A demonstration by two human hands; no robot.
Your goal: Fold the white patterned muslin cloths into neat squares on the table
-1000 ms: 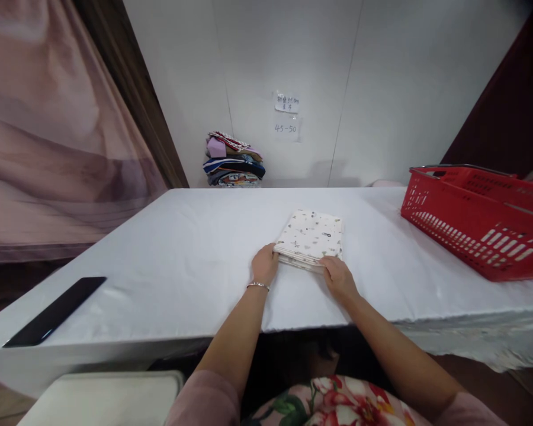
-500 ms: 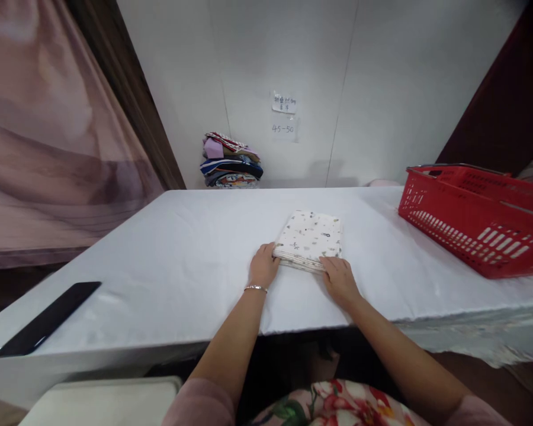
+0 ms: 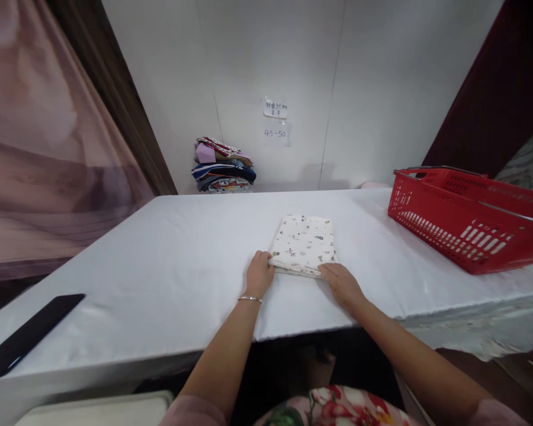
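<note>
A folded white cloth (image 3: pixel 305 239) with a small scattered print lies on the white-covered table (image 3: pixel 182 266), its layered folded edge toward me. My left hand (image 3: pixel 260 274) grips the near left corner, fingers closed around the layers, with a bracelet at the wrist. At the near right corner, my right hand (image 3: pixel 341 284) pinches the same edge, its thumb side partly hidden. The cloth's far part rests flat on the table.
To the right stands a red plastic basket (image 3: pixel 453 228) with metal handles. Against the wall sits a stack of folded fabrics (image 3: pixel 224 168), below paper signs (image 3: pixel 275 121). A black phone-like slab (image 3: pixel 31 334) lies at the left front edge. Curtains (image 3: pixel 57 148) hang at left.
The view has shifted slightly, moving most things a little left in the picture. Both hands keep their hold at the cloth's near corners; the cloth looks nearly the same.
</note>
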